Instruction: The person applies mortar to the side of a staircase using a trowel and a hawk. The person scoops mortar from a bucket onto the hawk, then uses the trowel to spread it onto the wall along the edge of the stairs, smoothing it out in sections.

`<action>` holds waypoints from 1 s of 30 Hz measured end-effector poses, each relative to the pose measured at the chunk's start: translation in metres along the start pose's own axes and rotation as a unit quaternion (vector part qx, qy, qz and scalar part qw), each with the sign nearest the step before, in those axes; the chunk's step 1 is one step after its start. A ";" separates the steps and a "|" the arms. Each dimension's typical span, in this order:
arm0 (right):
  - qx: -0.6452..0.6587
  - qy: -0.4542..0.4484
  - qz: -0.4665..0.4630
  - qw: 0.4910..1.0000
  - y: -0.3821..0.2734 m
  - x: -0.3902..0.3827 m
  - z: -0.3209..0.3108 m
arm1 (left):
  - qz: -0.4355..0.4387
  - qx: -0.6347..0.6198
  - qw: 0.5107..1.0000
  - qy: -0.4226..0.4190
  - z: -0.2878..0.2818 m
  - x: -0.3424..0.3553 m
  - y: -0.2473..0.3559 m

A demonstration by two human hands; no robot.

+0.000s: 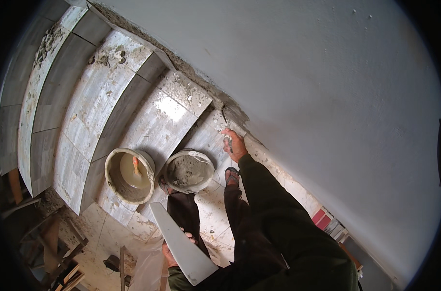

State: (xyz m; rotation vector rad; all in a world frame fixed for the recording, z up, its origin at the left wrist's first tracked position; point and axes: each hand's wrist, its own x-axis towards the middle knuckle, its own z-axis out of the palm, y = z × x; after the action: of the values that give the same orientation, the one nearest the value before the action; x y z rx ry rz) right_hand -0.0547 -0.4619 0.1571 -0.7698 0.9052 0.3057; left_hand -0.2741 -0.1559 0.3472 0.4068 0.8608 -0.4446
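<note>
My left hand grips a long, tapered, pale grey slab from beneath, with fingertips curled over its edge. The slab looks like a cut piece of tile. My right hand is stretched forward close to the foot of the wall, its fingers closed. Something greyish shows at the fingers, too small to name. Just beyond them, a thin dark strip stands at the rough wall base. In front of my feet is a bucket of grey mortar. Left of it stands another bucket with murky liquid and an orange-handled brush.
Wood-look tiled steps rise to the left, strewn with mortar crumbs. A plain grey wall fills the right side, its lower edge rough. Wood scraps lie at lower left, plastic sheeting beside my left arm. A red-and-white box sits by the wall.
</note>
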 end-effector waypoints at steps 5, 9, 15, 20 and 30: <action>0.000 0.020 0.027 0.999 -0.002 -0.008 -0.016 | -0.007 -0.006 1.000 0.000 -0.003 -0.001 -0.002; -0.036 -0.006 0.025 0.999 -0.007 -0.024 -0.030 | -0.006 -0.001 1.000 -0.009 -0.006 -0.002 0.000; -0.148 -0.020 -0.008 0.989 -0.016 -0.052 -0.041 | -0.014 0.023 0.999 -0.035 -0.003 0.000 -0.001; -0.166 -0.011 0.015 0.986 -0.018 -0.036 0.006 | -0.022 0.028 0.999 -0.030 0.006 0.002 0.000; -0.132 0.021 0.120 0.984 -0.075 0.000 0.034 | 0.003 0.035 0.999 0.013 0.016 0.000 0.003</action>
State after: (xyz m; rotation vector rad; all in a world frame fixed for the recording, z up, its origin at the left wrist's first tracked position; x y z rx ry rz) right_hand 0.0058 -0.4902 0.2055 -0.9145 1.0118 0.6343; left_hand -0.2621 -0.1615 0.3575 0.4803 0.8705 -0.4657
